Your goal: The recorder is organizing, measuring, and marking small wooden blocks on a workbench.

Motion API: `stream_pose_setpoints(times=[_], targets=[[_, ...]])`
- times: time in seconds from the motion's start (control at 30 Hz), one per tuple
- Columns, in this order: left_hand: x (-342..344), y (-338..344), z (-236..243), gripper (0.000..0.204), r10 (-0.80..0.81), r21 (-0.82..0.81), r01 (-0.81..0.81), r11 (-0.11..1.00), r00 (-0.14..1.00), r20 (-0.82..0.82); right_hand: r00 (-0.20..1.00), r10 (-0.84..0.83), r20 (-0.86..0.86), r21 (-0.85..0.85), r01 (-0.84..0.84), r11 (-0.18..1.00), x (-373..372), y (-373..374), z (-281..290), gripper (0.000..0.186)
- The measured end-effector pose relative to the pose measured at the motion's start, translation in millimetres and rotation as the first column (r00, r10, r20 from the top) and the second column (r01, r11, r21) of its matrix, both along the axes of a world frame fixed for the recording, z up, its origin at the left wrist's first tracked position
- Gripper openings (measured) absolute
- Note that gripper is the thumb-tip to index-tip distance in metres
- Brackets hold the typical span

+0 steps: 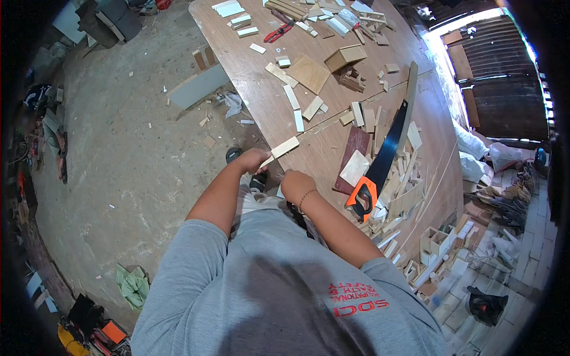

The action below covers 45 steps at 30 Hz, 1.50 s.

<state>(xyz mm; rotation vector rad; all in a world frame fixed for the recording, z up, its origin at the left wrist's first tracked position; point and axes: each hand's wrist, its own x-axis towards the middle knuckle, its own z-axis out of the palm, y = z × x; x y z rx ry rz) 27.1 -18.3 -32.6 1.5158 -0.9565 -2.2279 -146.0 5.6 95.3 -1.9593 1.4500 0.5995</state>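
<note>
At the near left edge of the table, my left hand (254, 160) is closed round one end of a short pale wood strip (284, 148). The strip's other end lies over the tabletop. My right hand (298, 187) is a closed fist just to the right and nearer to me, at the table edge; whatever it may hold is hidden. To the right of that hand lies a handsaw (386, 151) with a dark blade and an orange and black handle, on top of loose offcuts. Several small pale blocks (292, 98) lie in a row beyond the strip.
Scraps cover much of the wooden table (237, 77). Farther back are red-handled pliers (279, 32), a square thin board (309, 73) and a small wooden box (345, 57). A grey panel (199, 86) stands on the floor by the table's left side. White sacks (472, 154) sit at the right.
</note>
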Motion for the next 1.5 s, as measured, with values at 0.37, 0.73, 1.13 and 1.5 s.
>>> stream_pose_setpoints(times=[0.37, 0.73, 1.13, 1.5], targets=[[4, 2, -6, 0.037, -0.001, -0.001, 0.001, 1.0, 1.0, -0.019, 0.993, -0.111, 0.043, -0.044, 0.112, 0.993, 6, 4, -10, 0.027], [-1, 1, 3, 0.042, -0.01, -0.029, 0.01, 1.0, 1.0, 0.001, 0.968, -0.208, 0.138, -0.094, 0.222, 0.971, 5, 8, -42, 0.03], [-5, 8, -11, 0.035, 0.072, 0.065, -0.063, 0.996, 0.986, -0.148, 0.954, -0.253, 0.162, -0.112, 0.272, 0.956, -2, 19, -31, 0.024], [-1, -1, -6, 0.033, 0.023, 0.037, -0.022, 0.999, 0.998, -0.051, 0.958, -0.254, 0.137, -0.11, 0.269, 0.957, -4, 26, -22, 0.03]])
